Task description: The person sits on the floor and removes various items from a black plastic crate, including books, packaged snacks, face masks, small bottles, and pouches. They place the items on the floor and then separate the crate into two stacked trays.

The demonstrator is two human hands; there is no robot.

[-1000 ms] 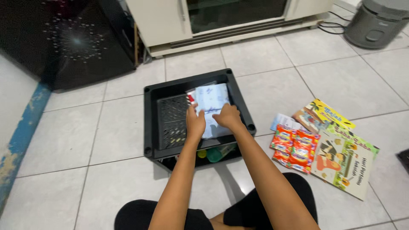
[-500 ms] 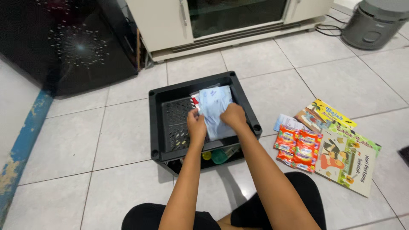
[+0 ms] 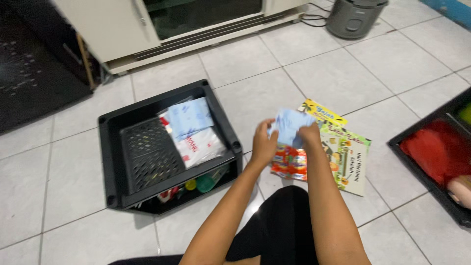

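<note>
Now both hands are up over the floor, sharing a pale blue plastic packet (image 3: 289,125). The left hand (image 3: 264,144) has its fingers curled round the packet's left edge, and the right hand (image 3: 310,133) pinches the right side, so the packet hangs between them, crumpled a little.

Just under the hands lie some red and orange snack sachets (image 3: 289,166) on the white floor tiles (image 3: 338,78), partly covered by the wrists. Beyond and to the right of the right hand sit two colourful children's books (image 3: 349,159), one overlapping the other, the sachets touching their left edge.

Well to the left of the left hand stands a black plastic crate (image 3: 110,157) with a perforated tray inside. Blue and white packets (image 3: 191,128) rest in it on the side nearest the hands, and a green and a yellow cap (image 3: 200,183) peep out from the lower level.

Far to the right of the right hand, at the picture's edge, a second black bin (image 3: 417,162) holds something red (image 3: 434,152). Ahead of the hands are a cream cabinet (image 3: 122,24) and a grey round appliance (image 3: 354,17).
</note>
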